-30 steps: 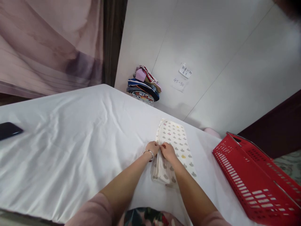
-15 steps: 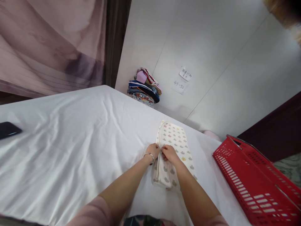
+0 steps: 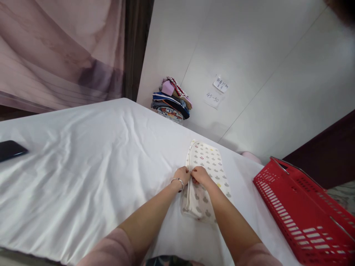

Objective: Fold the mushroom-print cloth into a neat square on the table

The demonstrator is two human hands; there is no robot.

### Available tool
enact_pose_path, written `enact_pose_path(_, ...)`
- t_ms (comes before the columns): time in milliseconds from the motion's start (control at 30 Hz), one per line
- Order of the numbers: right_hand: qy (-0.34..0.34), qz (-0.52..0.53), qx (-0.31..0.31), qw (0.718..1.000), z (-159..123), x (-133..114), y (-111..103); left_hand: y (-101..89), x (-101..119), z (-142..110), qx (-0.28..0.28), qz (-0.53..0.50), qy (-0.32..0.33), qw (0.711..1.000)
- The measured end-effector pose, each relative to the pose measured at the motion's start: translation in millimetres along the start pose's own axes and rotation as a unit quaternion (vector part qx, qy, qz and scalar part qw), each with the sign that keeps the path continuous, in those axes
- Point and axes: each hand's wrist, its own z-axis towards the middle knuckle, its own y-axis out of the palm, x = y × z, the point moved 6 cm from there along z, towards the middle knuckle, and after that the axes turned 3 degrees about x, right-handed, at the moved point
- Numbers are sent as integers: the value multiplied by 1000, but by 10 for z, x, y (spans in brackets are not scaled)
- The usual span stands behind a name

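A folded white cloth (image 3: 209,157) with small grey, red and yellow prints lies lengthwise on the white-covered table in front of me. It looks like a garment or small blanket; which one I cannot tell. At its left edge, my left hand (image 3: 182,175) has its fingers closed on the layered border, a bracelet at the wrist. Close beside it, my right hand (image 3: 200,174) pinches the same edge, its fingertips curled and partly hidden. The two hands nearly touch. Below them the near end of the cloth lies between my forearms.
To the right stands a red plastic basket (image 3: 299,210). A pile of folded clothes (image 3: 171,99) sits beyond the table's far edge, by a wall with paper notes (image 3: 215,96). A dark phone (image 3: 11,150) lies at the far left of the white tablecloth (image 3: 91,166).
The view has shifted slightly. Both hands stay at the cloth's left edge, with hardly any movement; the cloth keeps its folded shape.
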Motion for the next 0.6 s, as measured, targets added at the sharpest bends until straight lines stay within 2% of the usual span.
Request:
enact_pose_path(133, -5, -24, -6, 1000, 7, -32, -50, 18, -10, 21, 0, 2, -3, 1000)
enact_pose_path(300, -26, -46, 27, 998, -43, -93, -125, 13, 1, 11, 4, 3, -4, 1000)
enact_pose_path(433, -47, -63, 43, 996, -54, -141, -88, -10, 23, -21, 0, 2, -5, 1000)
enact_pose_path(600, -42, -39, 24, 998, -70, -108, -28, -39, 52, -44, -5, 4, -2, 1000)
